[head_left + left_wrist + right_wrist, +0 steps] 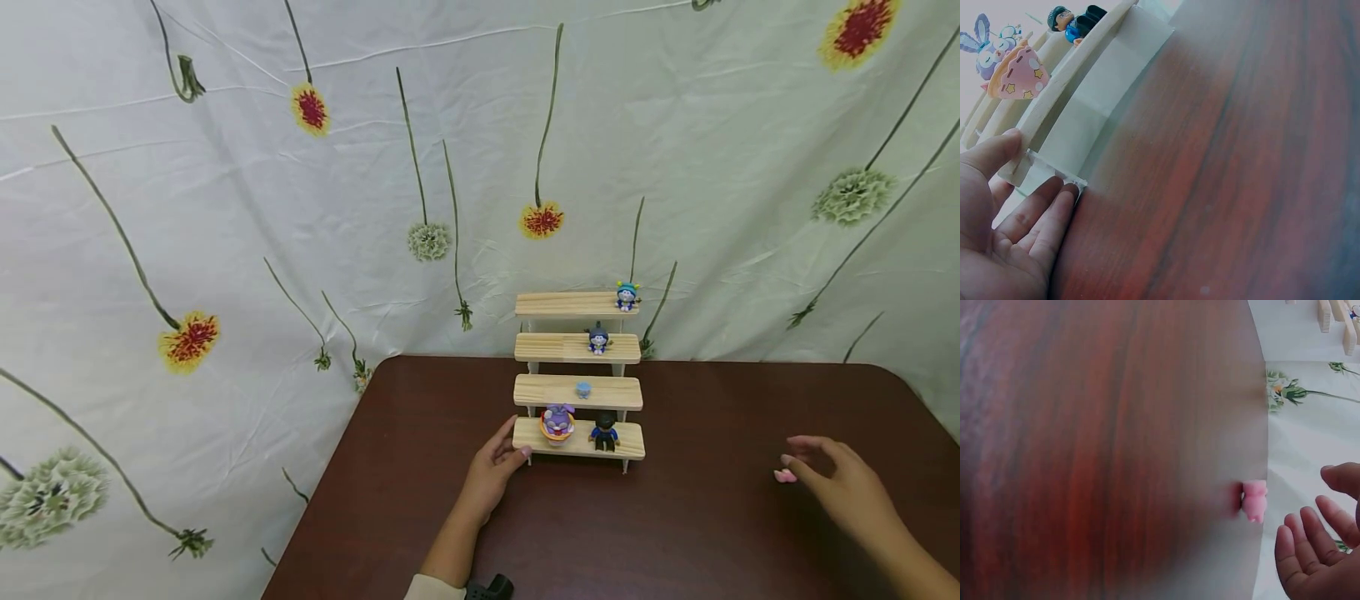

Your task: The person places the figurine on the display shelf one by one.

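Observation:
A stepped wooden display stand [577, 392] stands at the far side of the table with small toy figures on its steps. My left hand [491, 475] holds the left end of its lowest step; in the left wrist view the thumb lies against the board and the fingers are at the support below. On that step are a purple rabbit figure [557, 422] in a pink, star-marked cup and a dark-haired figure [604, 433] in blue and black. At the right, my right hand [843, 483] is beside a small pink figurine [1254, 501], fingers apart and holding nothing.
A small light-blue figure [583, 389] is on the second step up. Two blue figures, one [597, 340] on the third step and another [627, 297] on the top, sit toward the right. Behind the brown table [690, 533] hangs a flower-printed cloth [360, 167].

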`<state>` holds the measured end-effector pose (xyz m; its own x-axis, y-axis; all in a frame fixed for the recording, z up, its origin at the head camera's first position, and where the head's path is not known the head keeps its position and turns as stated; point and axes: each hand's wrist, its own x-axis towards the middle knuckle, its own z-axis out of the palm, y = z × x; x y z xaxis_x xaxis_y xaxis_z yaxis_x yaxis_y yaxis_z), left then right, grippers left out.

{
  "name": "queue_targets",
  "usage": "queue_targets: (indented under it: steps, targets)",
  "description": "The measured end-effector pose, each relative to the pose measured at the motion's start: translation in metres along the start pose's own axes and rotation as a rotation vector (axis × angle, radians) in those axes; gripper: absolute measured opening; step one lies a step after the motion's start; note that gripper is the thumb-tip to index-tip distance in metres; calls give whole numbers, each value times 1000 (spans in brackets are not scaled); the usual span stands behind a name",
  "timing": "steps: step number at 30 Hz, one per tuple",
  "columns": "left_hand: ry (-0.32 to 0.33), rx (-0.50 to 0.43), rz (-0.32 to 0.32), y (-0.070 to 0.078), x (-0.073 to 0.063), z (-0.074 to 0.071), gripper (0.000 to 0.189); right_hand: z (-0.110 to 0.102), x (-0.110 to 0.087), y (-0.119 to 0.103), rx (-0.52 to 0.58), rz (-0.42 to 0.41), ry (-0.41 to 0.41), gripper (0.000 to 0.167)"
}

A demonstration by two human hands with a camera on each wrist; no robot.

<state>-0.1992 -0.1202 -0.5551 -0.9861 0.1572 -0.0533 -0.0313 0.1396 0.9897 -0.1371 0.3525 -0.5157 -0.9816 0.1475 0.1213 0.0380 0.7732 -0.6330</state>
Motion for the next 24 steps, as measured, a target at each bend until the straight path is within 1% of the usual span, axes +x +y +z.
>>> queue_targets:
  steps: [4, 9, 11, 15, 16, 24]
  targets:
    - [-3, -2, -5, -1, 0, 0, 71, -4, 3, 7, -21, 43, -96, 54]
    - [3, -7, -19, -4, 2, 0, 71, -4, 5, 13, -36, 57, -152, 59]
    - [2, -4, -14, -5, 2, -1, 72, -2, 4, 14, -40, 65, -156, 60]
    - [2, -6, -14, -5, 3, -1, 72, -2, 4, 15, -28, 87, -196, 67]
    - [1, -4, -7, -5, 3, -1, 72, -2, 4, 15, -26, 89, -199, 67]
    - [2, -10, -20, -5, 2, -1, 71, 3, 3, 17, -1, 84, -208, 65]
